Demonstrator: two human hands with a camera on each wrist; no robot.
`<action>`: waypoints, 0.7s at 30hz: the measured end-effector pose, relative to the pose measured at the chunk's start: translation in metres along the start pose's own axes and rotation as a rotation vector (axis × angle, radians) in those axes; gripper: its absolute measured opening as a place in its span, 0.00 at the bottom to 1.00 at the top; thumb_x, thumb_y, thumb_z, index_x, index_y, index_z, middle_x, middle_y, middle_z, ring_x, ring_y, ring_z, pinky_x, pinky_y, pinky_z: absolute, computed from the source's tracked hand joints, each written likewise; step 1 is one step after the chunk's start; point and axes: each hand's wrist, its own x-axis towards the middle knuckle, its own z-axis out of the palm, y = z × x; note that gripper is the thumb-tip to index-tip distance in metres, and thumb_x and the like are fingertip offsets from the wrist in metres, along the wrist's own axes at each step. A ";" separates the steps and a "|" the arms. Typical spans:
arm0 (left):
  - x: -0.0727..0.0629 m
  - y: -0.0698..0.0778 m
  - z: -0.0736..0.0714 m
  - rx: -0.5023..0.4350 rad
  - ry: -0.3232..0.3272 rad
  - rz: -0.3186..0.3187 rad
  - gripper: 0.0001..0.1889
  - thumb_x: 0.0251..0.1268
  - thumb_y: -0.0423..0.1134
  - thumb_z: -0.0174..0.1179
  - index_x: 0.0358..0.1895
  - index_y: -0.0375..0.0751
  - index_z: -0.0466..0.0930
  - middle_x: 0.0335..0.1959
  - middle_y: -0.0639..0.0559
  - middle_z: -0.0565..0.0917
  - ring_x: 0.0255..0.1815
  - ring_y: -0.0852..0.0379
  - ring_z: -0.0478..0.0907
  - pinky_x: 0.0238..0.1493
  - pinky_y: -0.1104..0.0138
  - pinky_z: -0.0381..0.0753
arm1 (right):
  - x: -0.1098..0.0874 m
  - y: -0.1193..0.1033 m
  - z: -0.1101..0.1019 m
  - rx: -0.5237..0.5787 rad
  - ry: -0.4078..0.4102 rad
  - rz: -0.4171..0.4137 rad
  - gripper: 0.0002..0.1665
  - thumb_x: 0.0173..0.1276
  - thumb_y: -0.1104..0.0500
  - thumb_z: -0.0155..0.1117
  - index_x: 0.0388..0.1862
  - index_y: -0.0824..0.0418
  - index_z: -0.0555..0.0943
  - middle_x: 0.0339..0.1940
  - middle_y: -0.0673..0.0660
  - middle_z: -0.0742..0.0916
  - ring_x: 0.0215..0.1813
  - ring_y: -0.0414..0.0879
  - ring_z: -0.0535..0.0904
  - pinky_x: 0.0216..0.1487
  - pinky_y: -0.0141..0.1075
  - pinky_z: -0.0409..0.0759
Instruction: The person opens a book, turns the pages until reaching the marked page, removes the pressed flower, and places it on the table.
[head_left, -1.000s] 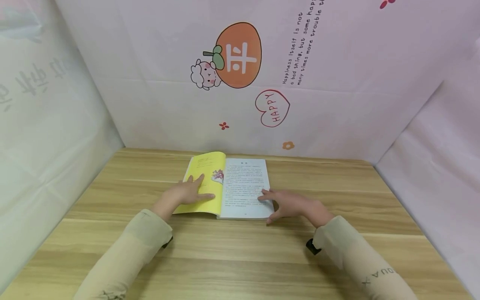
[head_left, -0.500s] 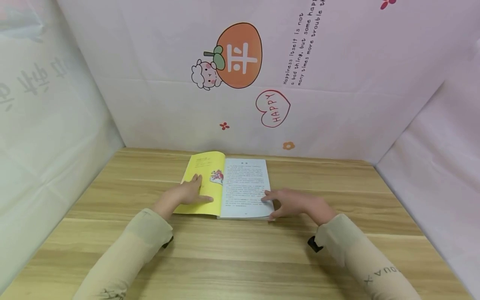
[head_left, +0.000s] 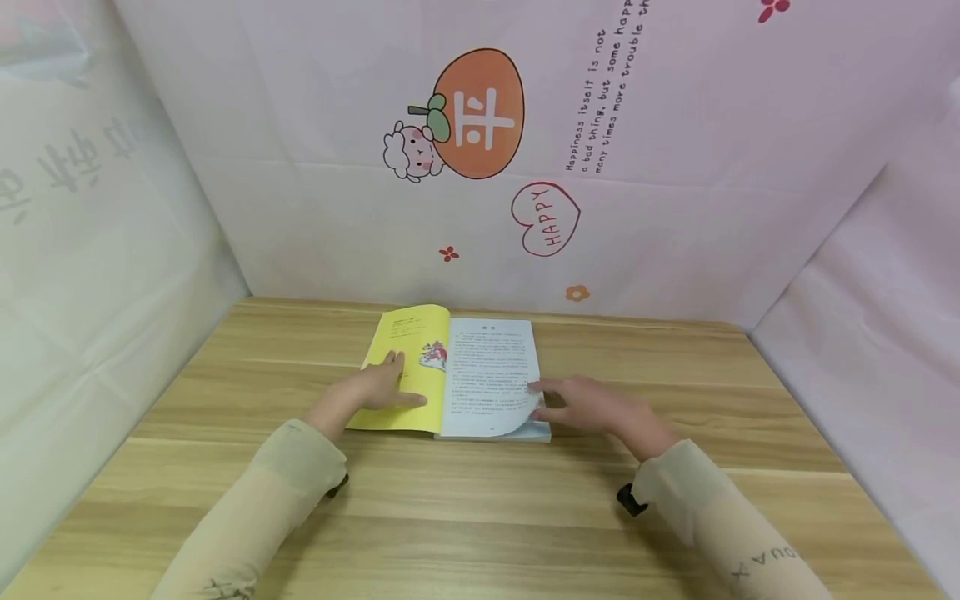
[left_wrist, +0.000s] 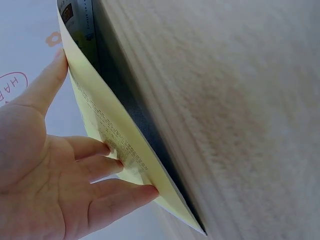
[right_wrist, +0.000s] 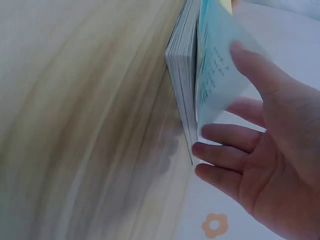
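Note:
An open book [head_left: 487, 367] lies on the table, a yellow leaf [head_left: 412, 329] at its left and a printed white page [head_left: 483, 396] at its right. My left hand [head_left: 371, 387] rests on the yellow leaf; its fingers are spread against the leaf in the left wrist view, where the outer edge stands off the wood. At the lower right corner of the book, my right hand [head_left: 592, 404] pinches the page and curls it upward. In the right wrist view, the thumb lies on the lifted page's bluish underside [right_wrist: 217, 82], with the index finger behind it; the other fingertips are by the page block [right_wrist: 184, 65].
The wooden table [head_left: 480, 508] spreads out in front of the book. A printed white sheet [head_left: 337, 225] rises right behind the table's far edge, with more white sheets [head_left: 862, 333] at both sides. Dark bands [head_left: 630, 500] show at the wrists below the sleeves.
The right hand has drawn back slightly from the page's corner, and the corner, flat before, now curls up between thumb and finger. The left hand stays nearly still on the yellow leaf.

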 end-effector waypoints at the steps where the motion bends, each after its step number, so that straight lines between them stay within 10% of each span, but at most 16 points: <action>1: 0.000 0.000 0.000 -0.001 0.001 0.001 0.57 0.71 0.62 0.61 0.80 0.24 0.37 0.81 0.27 0.40 0.79 0.26 0.47 0.76 0.41 0.53 | 0.000 -0.002 0.001 0.016 0.019 -0.005 0.39 0.75 0.42 0.65 0.75 0.62 0.72 0.69 0.64 0.79 0.64 0.55 0.79 0.67 0.52 0.74; 9: -0.002 -0.001 0.000 -0.012 0.001 0.010 0.57 0.71 0.61 0.61 0.80 0.24 0.37 0.81 0.27 0.40 0.79 0.27 0.46 0.77 0.41 0.52 | 0.010 -0.019 0.007 0.069 0.069 -0.103 0.46 0.74 0.42 0.66 0.83 0.55 0.60 0.83 0.57 0.60 0.80 0.56 0.60 0.74 0.53 0.65; 21: -0.001 -0.003 -0.003 -0.043 0.019 0.057 0.48 0.81 0.61 0.46 0.80 0.23 0.40 0.81 0.26 0.41 0.79 0.27 0.47 0.77 0.40 0.51 | 0.041 -0.051 0.023 0.111 0.093 -0.302 0.41 0.76 0.51 0.66 0.83 0.54 0.62 0.84 0.51 0.59 0.80 0.52 0.60 0.76 0.48 0.63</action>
